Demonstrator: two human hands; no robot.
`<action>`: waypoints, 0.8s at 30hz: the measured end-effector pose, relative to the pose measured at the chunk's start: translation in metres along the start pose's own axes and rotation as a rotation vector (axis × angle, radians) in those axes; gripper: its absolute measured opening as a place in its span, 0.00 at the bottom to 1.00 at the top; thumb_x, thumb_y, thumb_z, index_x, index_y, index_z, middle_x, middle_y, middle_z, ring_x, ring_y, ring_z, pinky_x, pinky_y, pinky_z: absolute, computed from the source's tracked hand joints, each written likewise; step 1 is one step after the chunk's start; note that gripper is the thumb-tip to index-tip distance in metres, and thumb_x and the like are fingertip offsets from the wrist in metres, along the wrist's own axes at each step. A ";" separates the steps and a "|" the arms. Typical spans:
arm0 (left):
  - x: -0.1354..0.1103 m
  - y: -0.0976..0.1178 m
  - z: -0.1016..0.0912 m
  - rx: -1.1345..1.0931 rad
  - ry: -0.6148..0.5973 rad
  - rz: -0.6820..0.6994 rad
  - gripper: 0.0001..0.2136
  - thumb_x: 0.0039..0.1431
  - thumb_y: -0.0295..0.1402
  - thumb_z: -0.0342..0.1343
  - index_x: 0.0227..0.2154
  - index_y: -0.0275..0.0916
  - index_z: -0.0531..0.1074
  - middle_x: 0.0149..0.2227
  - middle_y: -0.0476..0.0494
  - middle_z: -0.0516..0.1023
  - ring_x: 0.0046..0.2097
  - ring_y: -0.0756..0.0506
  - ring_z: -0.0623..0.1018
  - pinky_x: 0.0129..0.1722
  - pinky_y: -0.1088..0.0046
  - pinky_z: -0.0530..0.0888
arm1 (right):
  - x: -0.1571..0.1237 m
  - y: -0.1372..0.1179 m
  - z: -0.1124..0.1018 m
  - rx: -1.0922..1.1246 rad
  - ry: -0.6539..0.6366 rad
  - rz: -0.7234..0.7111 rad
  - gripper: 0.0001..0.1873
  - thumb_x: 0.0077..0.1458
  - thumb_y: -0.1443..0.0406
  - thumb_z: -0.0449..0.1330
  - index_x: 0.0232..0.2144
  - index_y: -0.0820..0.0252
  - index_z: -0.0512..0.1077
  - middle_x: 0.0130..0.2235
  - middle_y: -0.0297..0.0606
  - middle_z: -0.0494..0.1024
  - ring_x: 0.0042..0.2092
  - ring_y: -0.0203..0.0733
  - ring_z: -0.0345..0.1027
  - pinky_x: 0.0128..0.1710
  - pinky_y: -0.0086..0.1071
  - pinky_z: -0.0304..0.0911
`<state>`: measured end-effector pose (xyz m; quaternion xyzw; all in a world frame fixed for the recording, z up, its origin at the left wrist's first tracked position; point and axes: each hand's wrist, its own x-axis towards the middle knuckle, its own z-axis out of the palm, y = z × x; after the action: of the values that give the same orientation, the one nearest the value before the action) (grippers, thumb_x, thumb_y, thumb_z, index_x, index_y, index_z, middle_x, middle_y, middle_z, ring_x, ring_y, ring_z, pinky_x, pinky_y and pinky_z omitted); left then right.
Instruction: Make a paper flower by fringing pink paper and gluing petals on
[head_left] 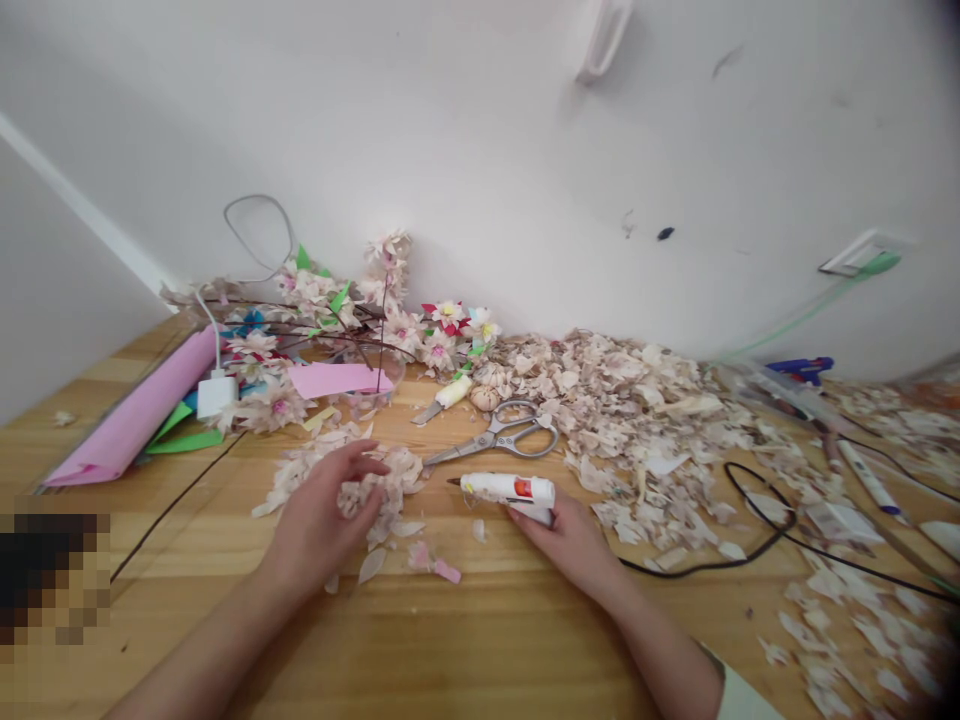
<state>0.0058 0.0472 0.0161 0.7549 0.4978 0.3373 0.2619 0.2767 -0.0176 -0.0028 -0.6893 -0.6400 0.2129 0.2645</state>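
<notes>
My right hand [564, 540] grips a white hot glue gun [517, 489] with a red-orange label, its dark nozzle aimed left. My left hand [330, 505] reaches over a small pile of dry, pale garlic-skin petals [397, 480]; its fingers are curved and apart, and I see nothing held between them. Grey scissors [510, 437] lie just beyond the glue gun, blades toward the pile. Between the hands, a small pink flower piece with a pink strip [435, 565] rests on the wooden table [420, 650]. A few single petals [372, 565] lie near my left fingertips.
A large heap of dry skins [622, 400] spreads at the back right. Handmade flower branches [337, 310] stand at the back left beside rolled pink paper [139, 415] and a white charger [217, 395]. A black cord [705, 568] runs right from the glue gun. A yellow-handled knife [450, 393] lies behind the scissors.
</notes>
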 end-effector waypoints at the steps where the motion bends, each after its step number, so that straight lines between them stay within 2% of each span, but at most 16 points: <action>1: -0.002 0.002 0.001 0.070 -0.088 0.083 0.18 0.53 0.32 0.52 0.47 0.45 0.60 0.37 0.46 0.76 0.41 0.43 0.75 0.40 0.64 0.70 | 0.000 0.000 0.000 0.001 -0.001 0.001 0.12 0.50 0.61 0.55 0.37 0.58 0.71 0.37 0.39 0.78 0.37 0.47 0.71 0.36 0.36 0.65; 3: -0.006 0.004 0.004 0.153 -0.254 0.215 0.18 0.53 0.27 0.50 0.47 0.45 0.61 0.38 0.46 0.75 0.41 0.44 0.74 0.42 0.65 0.69 | 0.000 0.000 0.000 0.002 -0.002 0.005 0.13 0.50 0.61 0.55 0.37 0.60 0.71 0.37 0.40 0.78 0.37 0.48 0.71 0.36 0.36 0.65; 6: -0.010 0.007 0.011 0.226 -0.383 0.256 0.19 0.51 0.23 0.48 0.47 0.43 0.63 0.39 0.44 0.74 0.42 0.43 0.74 0.41 0.65 0.70 | 0.001 0.000 0.000 0.005 -0.003 0.009 0.13 0.49 0.60 0.55 0.36 0.61 0.71 0.36 0.41 0.78 0.36 0.48 0.71 0.35 0.36 0.65; 16: -0.010 0.005 0.020 0.210 -0.388 0.155 0.20 0.48 0.22 0.48 0.45 0.42 0.63 0.37 0.45 0.74 0.38 0.44 0.74 0.38 0.69 0.69 | 0.000 0.002 0.002 0.010 -0.002 -0.006 0.13 0.50 0.61 0.55 0.37 0.59 0.71 0.37 0.39 0.78 0.37 0.47 0.71 0.37 0.36 0.64; 24: -0.010 0.009 0.016 0.198 -0.388 0.087 0.17 0.49 0.23 0.47 0.43 0.42 0.64 0.33 0.47 0.75 0.35 0.45 0.75 0.34 0.70 0.69 | 0.000 0.000 0.000 0.004 0.001 -0.002 0.12 0.50 0.61 0.55 0.36 0.58 0.71 0.35 0.38 0.78 0.35 0.47 0.71 0.35 0.36 0.65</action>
<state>0.0201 0.0336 0.0098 0.8485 0.4355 0.1462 0.2626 0.2766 -0.0174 -0.0032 -0.6882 -0.6401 0.2137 0.2663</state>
